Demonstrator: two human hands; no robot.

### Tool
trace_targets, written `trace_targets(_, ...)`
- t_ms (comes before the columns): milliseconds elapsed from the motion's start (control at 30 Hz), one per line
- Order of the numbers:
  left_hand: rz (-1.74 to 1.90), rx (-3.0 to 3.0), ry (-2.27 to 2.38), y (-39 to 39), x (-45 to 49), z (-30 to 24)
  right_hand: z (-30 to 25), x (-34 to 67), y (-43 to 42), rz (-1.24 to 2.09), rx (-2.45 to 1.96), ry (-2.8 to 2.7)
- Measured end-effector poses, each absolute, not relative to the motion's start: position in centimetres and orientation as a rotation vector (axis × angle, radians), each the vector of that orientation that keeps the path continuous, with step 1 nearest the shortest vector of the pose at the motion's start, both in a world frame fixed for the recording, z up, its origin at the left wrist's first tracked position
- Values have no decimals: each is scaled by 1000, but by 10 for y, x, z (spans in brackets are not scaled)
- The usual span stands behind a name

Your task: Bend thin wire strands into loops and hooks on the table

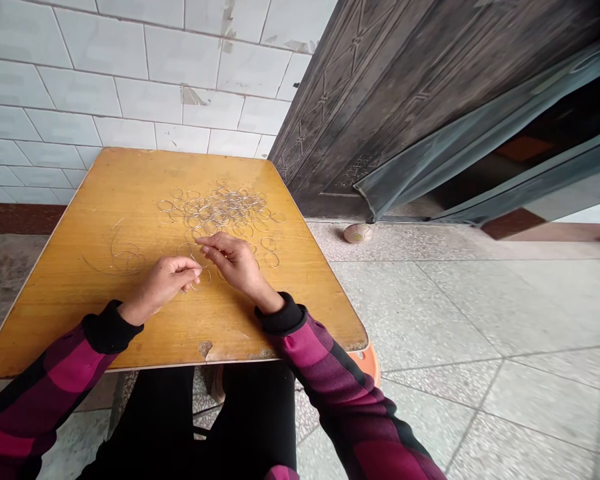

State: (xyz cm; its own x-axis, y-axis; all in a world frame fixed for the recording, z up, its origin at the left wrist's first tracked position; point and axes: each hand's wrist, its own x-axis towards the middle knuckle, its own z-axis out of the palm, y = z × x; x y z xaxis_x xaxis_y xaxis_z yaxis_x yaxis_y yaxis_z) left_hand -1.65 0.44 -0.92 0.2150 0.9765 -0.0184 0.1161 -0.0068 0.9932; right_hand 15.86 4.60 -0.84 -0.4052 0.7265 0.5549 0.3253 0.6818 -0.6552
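Observation:
Above the wooden table (130,320), my left hand (163,283) pinches a thin wire between thumb and forefinger. My right hand (237,263) is close beside it, thumb and forefinger also pinched together on thin wire. The fingertips partly hide the wire's exact shape. Just beyond my hands lies a tangled pile of bent wire loops (233,207), several shaped like a figure eight. Separate from the pile, one wire figure-eight piece (270,257) rests to the right of my right hand. Longer, loosely curved wires (123,257) lie to the left of my left hand.
A white tiled wall (180,60) stands behind the table. Right of it is a dark carved door (350,113) with a greenish curtain (430,160). A round object (357,233) lies on the tiled floor (445,313). An orange stool edge (367,360) shows under the table's right corner.

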Motion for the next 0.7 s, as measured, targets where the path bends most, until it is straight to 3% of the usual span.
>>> trace_targets(700, 945, 1246, 1068, 3, -16, -7, -5, 159, 44, 571, -721, -2085)
